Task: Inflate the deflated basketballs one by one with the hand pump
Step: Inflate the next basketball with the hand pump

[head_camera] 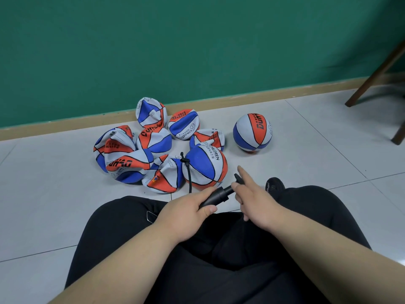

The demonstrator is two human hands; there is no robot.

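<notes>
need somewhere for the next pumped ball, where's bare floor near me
Bare tiles lie right of the inflated ball, out to the chair legs, and left of the deflated pile. Crowded between that pile, the ball on the hose and the pump.

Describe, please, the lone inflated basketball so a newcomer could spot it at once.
Find the green wall with its tan baseboard. On the grey tiled floor below lies a heap of crumpled red, white and blue basketballs. Right of it sits the same-coloured round basketball, alone, touching no other.
</notes>
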